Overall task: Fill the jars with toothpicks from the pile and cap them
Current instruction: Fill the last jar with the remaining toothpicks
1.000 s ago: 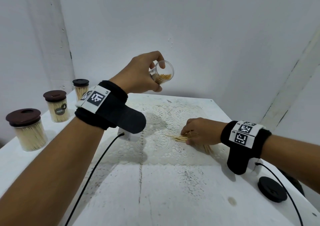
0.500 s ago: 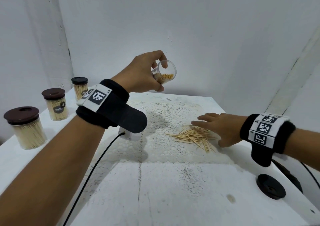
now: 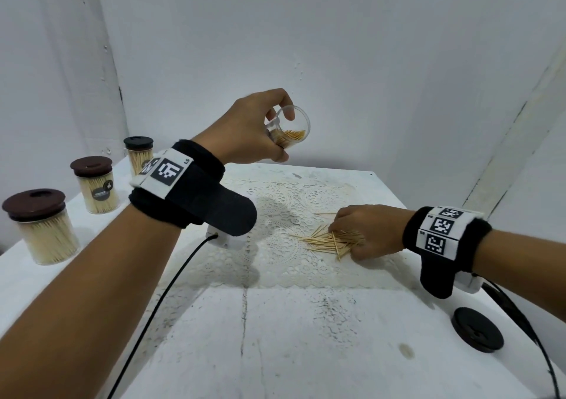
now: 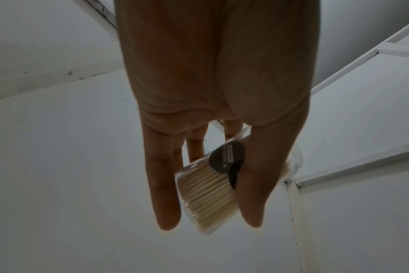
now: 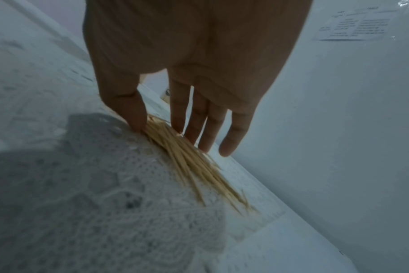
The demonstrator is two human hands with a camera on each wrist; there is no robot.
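My left hand (image 3: 284, 137) holds a clear jar (image 3: 292, 130) tilted in the air above the table's far side, its open mouth facing right. Toothpicks fill part of the jar (image 4: 206, 194), and my left hand (image 4: 209, 220) grips it between thumb and fingers. The toothpick pile (image 3: 321, 241) lies on a white lace mat (image 3: 291, 202). My right hand (image 3: 346, 242) is down on the pile's right end. In the right wrist view the thumb and fingers of my right hand (image 5: 163, 134) close on the toothpicks (image 5: 194, 166) from both sides.
Three capped, full jars (image 3: 43, 227) (image 3: 95, 187) (image 3: 139, 153) line the table's left edge. A loose black lid (image 3: 477, 333) lies near the front right of the white table (image 3: 275, 337). Black cables run from both wrist cameras. White walls close in behind.
My right hand let go of a pinch of toothpicks, opened flat beside the pile, and now closes on the pile again. The left hand with the jar barely moved.
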